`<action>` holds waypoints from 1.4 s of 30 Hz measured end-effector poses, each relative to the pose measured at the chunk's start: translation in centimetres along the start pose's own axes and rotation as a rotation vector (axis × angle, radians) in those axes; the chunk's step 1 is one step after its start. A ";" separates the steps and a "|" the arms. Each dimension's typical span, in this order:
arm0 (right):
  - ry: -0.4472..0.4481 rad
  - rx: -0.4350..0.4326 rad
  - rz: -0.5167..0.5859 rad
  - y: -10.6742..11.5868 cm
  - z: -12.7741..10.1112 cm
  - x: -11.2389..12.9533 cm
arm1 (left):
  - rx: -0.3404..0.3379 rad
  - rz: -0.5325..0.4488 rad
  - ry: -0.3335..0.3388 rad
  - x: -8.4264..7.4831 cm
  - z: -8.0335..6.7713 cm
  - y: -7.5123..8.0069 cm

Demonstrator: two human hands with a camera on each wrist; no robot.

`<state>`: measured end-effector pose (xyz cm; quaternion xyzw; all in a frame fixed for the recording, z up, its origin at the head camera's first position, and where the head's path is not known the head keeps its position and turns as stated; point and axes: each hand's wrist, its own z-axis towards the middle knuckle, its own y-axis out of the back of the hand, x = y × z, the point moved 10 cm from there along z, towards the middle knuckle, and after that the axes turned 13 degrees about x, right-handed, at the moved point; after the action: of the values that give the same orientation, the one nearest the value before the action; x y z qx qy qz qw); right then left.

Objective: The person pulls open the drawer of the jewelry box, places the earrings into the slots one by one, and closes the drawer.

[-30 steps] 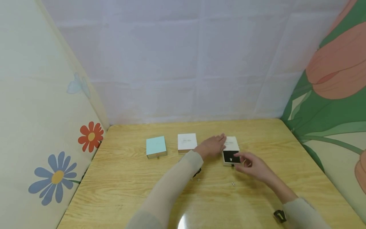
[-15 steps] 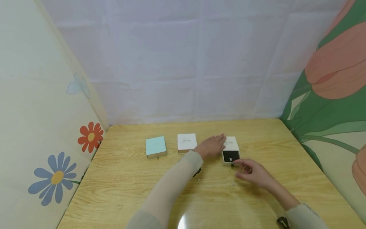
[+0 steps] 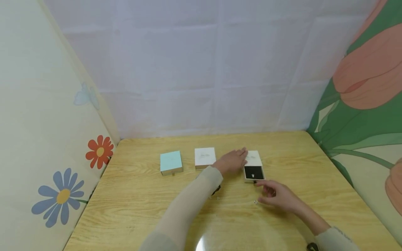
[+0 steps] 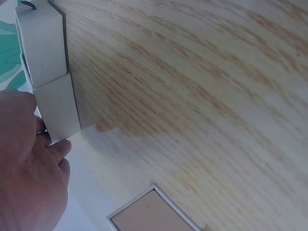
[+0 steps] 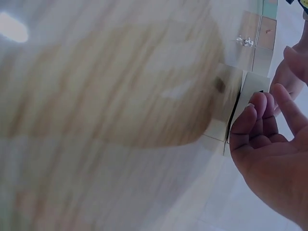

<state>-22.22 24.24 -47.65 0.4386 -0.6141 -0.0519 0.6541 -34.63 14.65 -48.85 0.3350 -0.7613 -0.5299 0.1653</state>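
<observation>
A white jewellery box [image 3: 253, 158] stands at the right of the row, its drawer [image 3: 250, 180] pulled out toward me. On the black insert [image 3: 258, 170] sits a small shiny piece [image 3: 253, 176]. My left hand [image 3: 230, 162] holds the box's sleeve at its left and back; in the left wrist view its fingers bend around the end of the sleeve [image 4: 58, 108]. My right hand [image 3: 277, 196] hovers at the drawer's front, fingers loosely bent, index fingertip right by the black pull tab [image 5: 261, 91], thumb apart. Small shiny jewellery [image 3: 255, 202] lies on the table near the thumb.
A second white box [image 3: 205, 157] and a light blue box [image 3: 171, 161] stand shut to the left. More tiny jewellery [image 3: 218, 198] lies beside the left forearm. A white cloth backdrop [image 3: 166, 69] rises behind the wooden table [image 3: 135, 195].
My right hand has moved from over the drawer's insert toward me, to the drawer's front edge. The left hand and the boxes have kept their places.
</observation>
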 end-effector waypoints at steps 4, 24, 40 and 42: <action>-0.006 0.004 -0.007 -0.2 -0.1 -0.3 | 0.003 -0.015 -0.002 0.1 0.1 0.0; -0.062 0.138 -0.006 -1.9 0.0 -1.1 | -0.004 0.023 -0.005 0.0 0.4 -0.2; 0.004 0.172 -0.089 -2.7 0.3 -0.5 | -0.007 0.046 -0.003 -0.1 0.3 -0.3; -0.009 0.169 -0.087 -2.7 0.3 -0.6 | -0.009 0.049 -0.003 0.0 0.4 -0.3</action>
<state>-21.39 22.84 -49.86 0.5184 -0.5995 -0.0303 0.6091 -34.81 14.88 -49.28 0.3146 -0.7672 -0.5296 0.1785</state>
